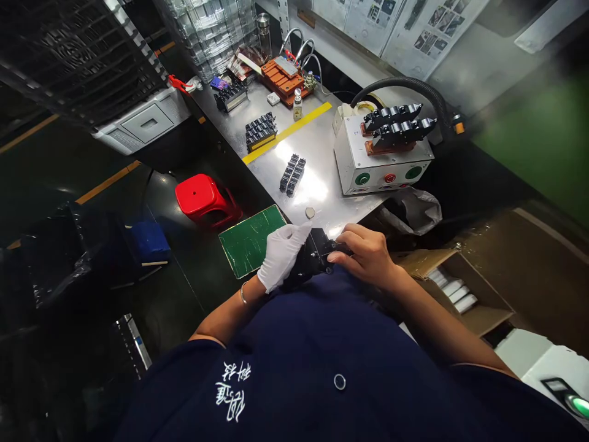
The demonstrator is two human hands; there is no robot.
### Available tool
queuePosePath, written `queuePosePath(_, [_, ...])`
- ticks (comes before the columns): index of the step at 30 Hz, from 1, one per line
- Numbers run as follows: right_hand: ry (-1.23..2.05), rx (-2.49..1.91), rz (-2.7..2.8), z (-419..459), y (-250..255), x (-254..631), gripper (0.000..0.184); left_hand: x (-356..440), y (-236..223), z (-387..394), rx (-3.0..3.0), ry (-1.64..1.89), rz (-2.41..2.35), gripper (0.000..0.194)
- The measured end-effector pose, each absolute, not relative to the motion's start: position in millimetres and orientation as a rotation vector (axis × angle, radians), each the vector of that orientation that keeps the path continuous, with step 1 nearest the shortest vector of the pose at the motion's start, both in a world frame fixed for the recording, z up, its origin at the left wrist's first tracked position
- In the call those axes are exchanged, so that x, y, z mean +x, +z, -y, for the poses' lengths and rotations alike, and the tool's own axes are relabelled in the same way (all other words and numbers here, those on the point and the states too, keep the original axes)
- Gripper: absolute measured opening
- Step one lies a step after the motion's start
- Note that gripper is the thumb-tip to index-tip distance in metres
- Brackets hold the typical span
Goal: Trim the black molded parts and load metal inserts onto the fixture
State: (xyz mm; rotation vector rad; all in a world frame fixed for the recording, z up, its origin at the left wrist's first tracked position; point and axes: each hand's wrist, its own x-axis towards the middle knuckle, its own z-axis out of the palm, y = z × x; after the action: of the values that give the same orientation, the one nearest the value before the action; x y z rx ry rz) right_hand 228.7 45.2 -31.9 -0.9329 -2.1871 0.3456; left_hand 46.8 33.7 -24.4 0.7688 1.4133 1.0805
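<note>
Close against my body, a black moulded plastic part [315, 247] is held between both hands. My left hand [281, 255], in a white glove, closes around its left side with the thumb side near the top edge. My bare right hand [368, 253] pinches a dark piece at the part's right side; whether that piece is separate or belongs to the part cannot be made out. Just beyond them on the metal bench [317, 199] lies a small pale round piece [310, 213]. Two black ribbed parts [292, 174] lie side by side farther off.
A white control box [384, 162] with buttons carries black parts in orange-brown fixtures. Stacks of black parts [261, 132] stand near a yellow tape line [289, 132]. An orange-brown fixture [283, 80] sits at the back. Left are a red stool [197, 193] and green board [251, 242]; right, an open carton [488, 307].
</note>
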Motion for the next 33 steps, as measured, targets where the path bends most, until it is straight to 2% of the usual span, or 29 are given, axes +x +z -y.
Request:
queuePosePath(6, [0.415,-0.942,2.269,-46.9,-29.0,228.5,0.050,46.1,-24.0,-35.5,0.765,1.075,-1.427,0.051])
queuePosePath(12, [1.069,-0.788,2.308,-47.3,-29.7,236.7,0.051,46.5,-25.9,-36.1,0.754,1.046,-1.406,0.051])
queuePosePath(15, [1.200,-0.790,2.161,-45.5,-27.4,237.4,0.047,47.4,-28.4,-41.3,0.648,1.055,-1.378,0.054])
queuePosePath(19, [0.810,-1.018,2.044,-44.3,-26.8,231.2,0.035,46.8,-31.0,-47.8,0.523,0.976,-1.344,0.050])
queuePosePath(24, [0.314,-1.083,2.142,-43.8,-36.8,224.7,0.026,45.9,-33.2,-50.4,0.465,0.936,-1.345,0.045])
queuePosePath(33, [0.171,-1.158,2.186,-43.4,-42.7,222.4,0.028,44.6,-39.1,-51.2,0.511,0.957,-1.328,0.047])
